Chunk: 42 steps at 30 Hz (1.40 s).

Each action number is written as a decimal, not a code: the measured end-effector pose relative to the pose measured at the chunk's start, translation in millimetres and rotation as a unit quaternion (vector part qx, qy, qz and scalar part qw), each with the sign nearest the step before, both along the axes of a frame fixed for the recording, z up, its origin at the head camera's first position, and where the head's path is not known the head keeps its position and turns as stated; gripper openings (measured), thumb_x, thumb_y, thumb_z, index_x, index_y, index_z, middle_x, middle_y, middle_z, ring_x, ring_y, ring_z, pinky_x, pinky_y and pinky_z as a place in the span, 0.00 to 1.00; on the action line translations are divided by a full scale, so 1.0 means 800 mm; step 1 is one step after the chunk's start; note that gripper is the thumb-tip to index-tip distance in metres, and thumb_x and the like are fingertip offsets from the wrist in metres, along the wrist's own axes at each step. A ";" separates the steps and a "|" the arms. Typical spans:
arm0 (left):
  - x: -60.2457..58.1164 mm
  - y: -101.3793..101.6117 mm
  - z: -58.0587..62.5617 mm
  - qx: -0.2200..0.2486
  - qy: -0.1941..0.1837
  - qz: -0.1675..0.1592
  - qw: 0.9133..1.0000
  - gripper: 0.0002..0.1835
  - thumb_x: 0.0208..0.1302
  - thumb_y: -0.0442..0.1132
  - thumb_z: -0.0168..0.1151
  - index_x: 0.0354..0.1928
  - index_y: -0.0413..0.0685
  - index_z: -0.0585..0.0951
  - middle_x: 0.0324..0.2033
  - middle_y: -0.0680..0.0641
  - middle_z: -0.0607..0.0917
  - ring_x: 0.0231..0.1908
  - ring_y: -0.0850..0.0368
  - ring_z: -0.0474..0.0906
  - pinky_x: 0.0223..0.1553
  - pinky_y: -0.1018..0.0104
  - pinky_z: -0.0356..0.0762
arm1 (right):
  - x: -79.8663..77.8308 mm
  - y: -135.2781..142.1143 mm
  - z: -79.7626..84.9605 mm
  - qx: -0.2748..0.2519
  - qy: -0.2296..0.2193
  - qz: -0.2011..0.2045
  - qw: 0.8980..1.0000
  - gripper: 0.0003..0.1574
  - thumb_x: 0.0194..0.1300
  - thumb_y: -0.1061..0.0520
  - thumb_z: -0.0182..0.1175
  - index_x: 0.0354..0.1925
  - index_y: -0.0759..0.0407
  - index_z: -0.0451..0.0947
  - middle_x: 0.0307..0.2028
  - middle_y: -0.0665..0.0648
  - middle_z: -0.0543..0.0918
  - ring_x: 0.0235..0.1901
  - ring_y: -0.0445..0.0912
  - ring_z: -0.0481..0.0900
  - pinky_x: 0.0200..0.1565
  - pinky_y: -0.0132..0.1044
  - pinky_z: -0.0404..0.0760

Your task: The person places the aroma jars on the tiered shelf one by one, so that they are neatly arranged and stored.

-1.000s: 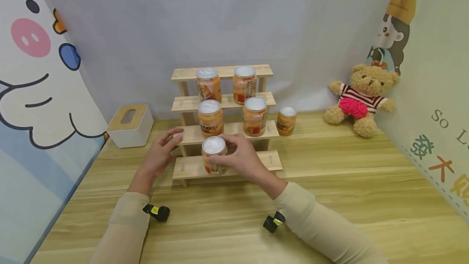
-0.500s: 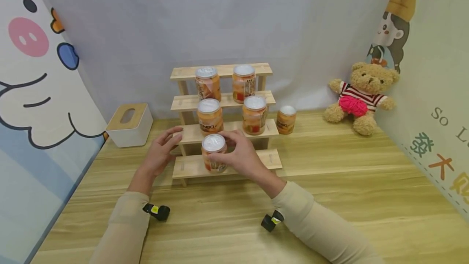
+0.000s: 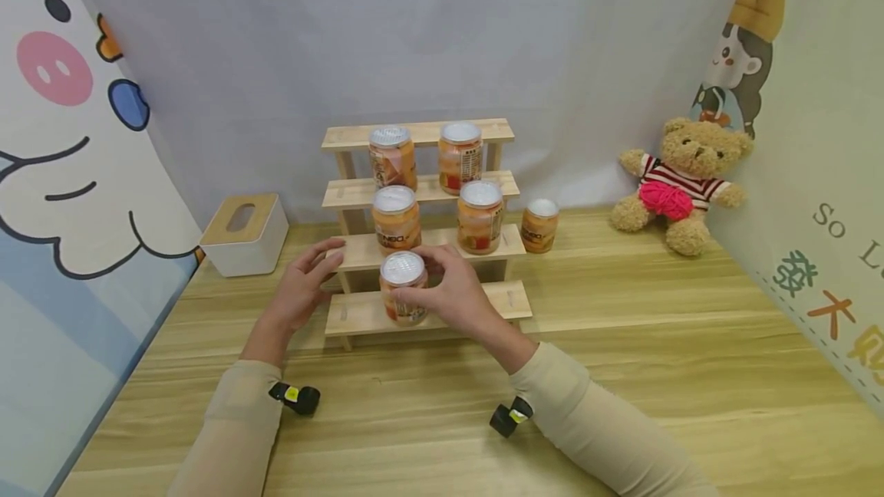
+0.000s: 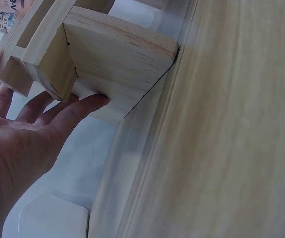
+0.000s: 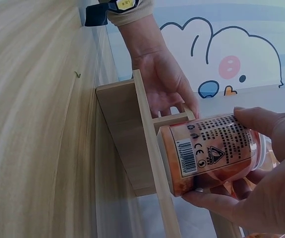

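Note:
My right hand [image 3: 452, 294] grips a clear jar [image 3: 404, 313] with a silver lid, thumb and fingers around its sides. The jar is upright at the lowest step of the wooden tiered stand [image 3: 355, 314]; in the right wrist view its base meets the plank, and its printed label [image 5: 209, 148] with a barcode shows. My left hand [image 3: 304, 290] touches the stand's left side; in the left wrist view its fingers [image 4: 78, 111] extend against the end of the wood. Two similar jars [image 3: 397, 232] [image 3: 481, 228] stand one step up, and two more [image 3: 394, 163] [image 3: 461, 163] higher.
Right of the stand, another jar [image 3: 539, 228] stands on the wood-grain table [image 3: 621, 374]. A tissue box [image 3: 245, 240] is at the left. At the back right a teddy bear [image 3: 691, 182] leans by the printed wall panel.
The view shifts very slightly. Both hands stay in place, the right one with the jar on the lowest step and the left one at the stand's side.

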<state>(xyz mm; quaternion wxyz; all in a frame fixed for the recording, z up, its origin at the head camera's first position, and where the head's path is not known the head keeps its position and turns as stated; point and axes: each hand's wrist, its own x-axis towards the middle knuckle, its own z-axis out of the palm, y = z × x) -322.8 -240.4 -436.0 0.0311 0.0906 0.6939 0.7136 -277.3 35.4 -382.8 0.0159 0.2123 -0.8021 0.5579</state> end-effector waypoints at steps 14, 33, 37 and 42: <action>-0.002 0.001 0.001 -0.004 -0.002 0.005 1.000 0.23 0.77 0.49 0.55 0.68 0.52 0.71 0.75 0.40 0.57 0.70 0.38 0.55 0.54 0.42 0.70 | 0.018 0.026 0.027 0.000 0.028 0.022 0.999 0.40 0.54 0.53 0.78 0.61 0.64 0.74 0.53 0.59 0.77 0.51 0.56 0.80 0.48 0.46 0.80; -0.002 -0.006 0.002 -0.007 0.002 0.006 1.000 0.22 0.77 0.49 0.55 0.68 0.52 0.72 0.75 0.44 0.57 0.72 0.40 0.53 0.56 0.36 0.66 | -0.064 0.177 0.069 -0.004 0.144 -0.150 0.978 0.19 0.68 0.55 0.66 0.51 0.67 0.81 0.44 0.62 0.84 0.43 0.44 0.80 0.49 0.35 0.76; 0.001 -0.005 0.001 -0.015 -0.001 -0.007 1.000 0.25 0.77 0.50 0.54 0.70 0.50 0.69 0.77 0.47 0.51 0.73 0.39 0.49 0.60 0.31 0.61 | -0.099 0.198 0.034 -0.008 0.106 -0.208 0.972 0.24 0.68 0.51 0.66 0.54 0.68 0.79 0.48 0.64 0.82 0.49 0.50 0.78 0.54 0.40 0.75; 0.001 -0.003 -0.001 -0.019 0.001 -0.006 1.000 0.26 0.77 0.50 0.55 0.70 0.48 0.68 0.77 0.47 0.52 0.73 0.37 0.49 0.60 0.29 0.58 | -0.129 0.214 0.009 0.008 0.074 -0.241 0.968 0.38 0.67 0.46 0.67 0.65 0.67 0.70 0.63 0.67 0.72 0.64 0.59 0.67 0.63 0.53 0.67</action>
